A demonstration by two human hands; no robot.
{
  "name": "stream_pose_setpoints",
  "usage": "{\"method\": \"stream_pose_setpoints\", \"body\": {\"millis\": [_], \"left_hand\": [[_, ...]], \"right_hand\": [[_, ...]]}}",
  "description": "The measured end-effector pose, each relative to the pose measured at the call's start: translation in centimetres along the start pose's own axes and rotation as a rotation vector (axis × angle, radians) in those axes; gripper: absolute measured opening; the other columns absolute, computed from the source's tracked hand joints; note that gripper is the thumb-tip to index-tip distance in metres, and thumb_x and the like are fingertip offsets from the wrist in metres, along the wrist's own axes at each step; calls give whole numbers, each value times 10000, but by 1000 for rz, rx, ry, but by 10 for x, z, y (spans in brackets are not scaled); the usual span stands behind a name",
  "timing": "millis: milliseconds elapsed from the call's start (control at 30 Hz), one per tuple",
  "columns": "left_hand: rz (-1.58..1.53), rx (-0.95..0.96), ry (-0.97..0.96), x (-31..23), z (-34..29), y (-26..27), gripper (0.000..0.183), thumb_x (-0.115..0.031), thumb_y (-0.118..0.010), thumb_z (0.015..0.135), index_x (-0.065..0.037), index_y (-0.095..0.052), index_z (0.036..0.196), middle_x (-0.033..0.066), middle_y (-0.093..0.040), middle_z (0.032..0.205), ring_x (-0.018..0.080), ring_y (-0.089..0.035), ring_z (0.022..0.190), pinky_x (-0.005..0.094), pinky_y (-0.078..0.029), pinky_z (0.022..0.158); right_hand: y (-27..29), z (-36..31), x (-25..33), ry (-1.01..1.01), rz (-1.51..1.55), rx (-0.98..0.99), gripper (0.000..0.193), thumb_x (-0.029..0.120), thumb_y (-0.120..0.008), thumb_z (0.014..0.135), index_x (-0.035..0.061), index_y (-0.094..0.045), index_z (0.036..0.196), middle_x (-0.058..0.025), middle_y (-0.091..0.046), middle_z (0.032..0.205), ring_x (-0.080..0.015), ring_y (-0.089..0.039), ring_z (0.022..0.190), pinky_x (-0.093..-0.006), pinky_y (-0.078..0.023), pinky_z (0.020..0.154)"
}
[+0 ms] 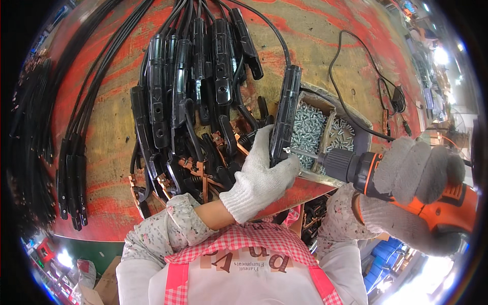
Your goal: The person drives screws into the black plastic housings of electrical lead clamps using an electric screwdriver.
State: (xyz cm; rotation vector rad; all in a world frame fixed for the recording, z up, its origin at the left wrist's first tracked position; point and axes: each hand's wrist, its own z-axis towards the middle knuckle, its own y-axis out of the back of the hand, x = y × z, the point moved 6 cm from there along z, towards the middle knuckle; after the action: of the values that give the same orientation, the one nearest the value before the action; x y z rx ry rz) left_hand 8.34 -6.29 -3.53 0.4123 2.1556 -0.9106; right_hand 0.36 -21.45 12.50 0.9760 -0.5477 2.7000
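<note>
My left hand (260,175), in a white knit glove, is closed round the lower end of a black welding electrode holder (286,107). A black cable runs from that holder's top. My right hand (414,173), in a grey-coated glove, grips an orange and black power drill (339,165) at the right. Its bit points left and meets a small silver screw (287,150) at the holder's lower end, beside my left thumb. Just behind the bit stands a divided box (362,145) of loose silver screws (307,124).
Several more black electrode holders (221,61) with copper-coloured jaws (203,175) lie heaped left of my hand. Further left are bundled black cables (101,66) and thin black handles (73,178). A cord (333,63) loops across the worn red table (315,23) at the right.
</note>
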Motion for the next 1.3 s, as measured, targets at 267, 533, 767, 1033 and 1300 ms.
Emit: {"method": "stream_pose_setpoints", "body": {"millis": [267,533,767,1033,1300], "left_hand": [[-17,-7,-15,2,1,0,513,-62,-582,827,-9,-325,1267,24,-525,736,85,-509,526,248,-427,439],[41,-27,-65,7,2,1,553,-79,-578,847,-9,-303,1323,15,-521,704,74,-466,471,224,-371,385],[22,-14,-72,7,3,1,493,-73,-578,826,12,-346,1252,30,-537,762,88,-525,579,259,-449,505],[25,-55,-4,3,0,2,542,-66,-585,821,35,-319,1282,43,-549,783,92,-527,581,259,-452,500],[44,-54,-71,6,1,1,576,-102,-603,822,7,-320,1312,16,-523,691,81,-479,486,230,-382,393]], "right_hand": [[10,3,6,-51,38,49,589,595,-656,729,43,-509,871,-5,-459,622,-92,-402,416,-235,-334,360],[-12,11,-22,-86,63,97,589,599,-651,730,44,-506,867,-4,-456,620,-91,-398,416,-236,-331,360],[-5,5,-12,-137,108,144,590,602,-646,731,45,-503,864,-3,-453,618,-90,-395,416,-237,-329,360],[-12,20,-33,-174,128,184,590,605,-641,731,46,-500,860,-2,-450,615,-88,-392,415,-238,-327,360],[-25,20,-37,-206,162,244,591,608,-636,732,47,-497,856,-1,-447,613,-87,-388,415,-239,-324,360]]}}
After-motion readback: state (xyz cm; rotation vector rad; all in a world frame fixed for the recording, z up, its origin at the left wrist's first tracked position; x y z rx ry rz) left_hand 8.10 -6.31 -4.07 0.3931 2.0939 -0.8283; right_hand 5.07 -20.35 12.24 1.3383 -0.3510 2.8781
